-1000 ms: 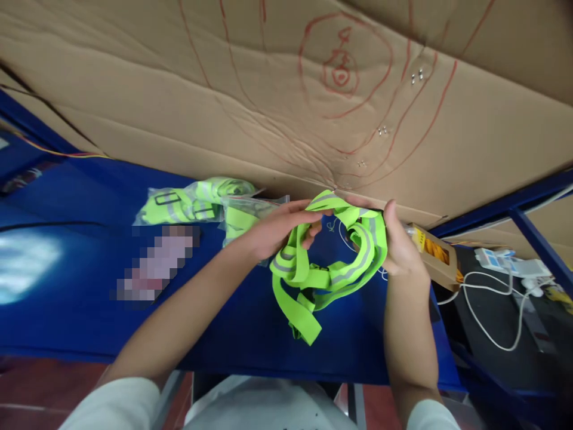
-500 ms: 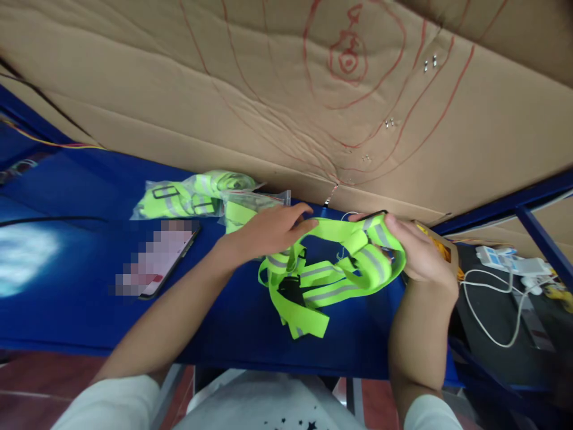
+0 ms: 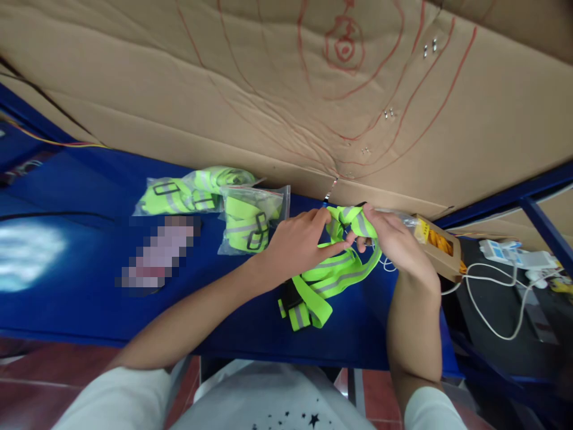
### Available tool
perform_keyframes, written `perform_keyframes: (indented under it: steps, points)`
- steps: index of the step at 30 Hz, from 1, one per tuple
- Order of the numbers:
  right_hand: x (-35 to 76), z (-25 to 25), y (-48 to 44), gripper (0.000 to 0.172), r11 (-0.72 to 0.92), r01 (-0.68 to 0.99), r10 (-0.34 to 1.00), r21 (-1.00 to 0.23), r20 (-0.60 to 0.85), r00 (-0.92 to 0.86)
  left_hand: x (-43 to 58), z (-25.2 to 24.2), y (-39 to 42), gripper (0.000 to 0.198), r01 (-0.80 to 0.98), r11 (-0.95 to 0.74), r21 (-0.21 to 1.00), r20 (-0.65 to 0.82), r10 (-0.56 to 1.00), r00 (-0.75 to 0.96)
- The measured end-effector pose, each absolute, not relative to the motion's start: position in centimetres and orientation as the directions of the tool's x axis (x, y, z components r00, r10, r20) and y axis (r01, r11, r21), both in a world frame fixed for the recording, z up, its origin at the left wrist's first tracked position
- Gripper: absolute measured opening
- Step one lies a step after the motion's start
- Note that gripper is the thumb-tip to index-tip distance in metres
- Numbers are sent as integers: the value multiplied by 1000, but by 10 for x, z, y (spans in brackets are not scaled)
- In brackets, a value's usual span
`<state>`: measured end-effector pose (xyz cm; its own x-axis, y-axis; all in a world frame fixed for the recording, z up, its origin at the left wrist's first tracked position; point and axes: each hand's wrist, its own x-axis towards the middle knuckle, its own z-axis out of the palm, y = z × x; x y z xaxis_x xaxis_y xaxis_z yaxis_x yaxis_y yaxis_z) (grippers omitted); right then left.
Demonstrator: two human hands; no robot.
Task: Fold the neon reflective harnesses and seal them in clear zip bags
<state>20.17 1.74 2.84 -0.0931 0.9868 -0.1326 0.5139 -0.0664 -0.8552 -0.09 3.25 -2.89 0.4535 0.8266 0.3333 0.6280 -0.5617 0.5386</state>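
Observation:
A neon-yellow reflective strap (image 3: 344,280) with grey stripes hangs in loops from my hands, its lower end lying on the blue table (image 3: 215,316). My right hand (image 3: 389,239) is closed around a folded part of the strap near the cardboard wall. To its left, my left hand (image 3: 302,242) grips the same strap, thumb and fingers close to the right hand's fingertips. A black buckle piece (image 3: 292,294) shows among the lower folds. Left of my left hand sits a clear bag (image 3: 246,224) with another such strap and a black slider inside.
Another bagged neon strap (image 3: 192,190) lies behind, at the left. A phone (image 3: 156,257), blurred out, rests on the table. Cardboard (image 3: 268,89) with red drawings rises at the back. At right are a small box (image 3: 436,248) with orange contents and white cables (image 3: 481,316).
My left hand has moved right toward my right hand, uncovering the nearer bag. The strap's wide loop has been gathered in between the hands.

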Motion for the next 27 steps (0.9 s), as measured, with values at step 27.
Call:
perform_keyframes:
  steps: [27]
  points:
    - [267,50,-14,19,119,207,937,-971,42,-346,-97,43,38,31,204,200,958,-260,310,915]
